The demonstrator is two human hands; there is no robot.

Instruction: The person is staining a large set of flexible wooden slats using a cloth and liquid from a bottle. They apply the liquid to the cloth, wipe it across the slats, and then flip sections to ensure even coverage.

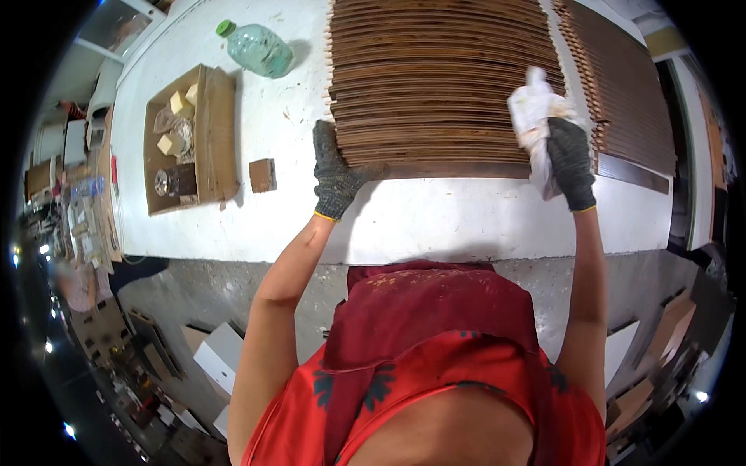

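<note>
Your left hand spreads, thumb apart, against the near-left corner of the brown strips, lying between your hands. Your right hand clutches a white cloth at their right end. Left of your left hand sit a brown block, then a cardboard box; farther forward, a bottle.

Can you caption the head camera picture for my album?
Gloved right hand holds a white cloth; left hand touches brown slats.

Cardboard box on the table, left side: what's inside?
Inside the cardboard box: pale yellow blocks, a dark cylindrical item lying near the lower end, and some crumpled, clear-looking material, too blurred to identify. Whatever lies beneath these is covered.
</note>
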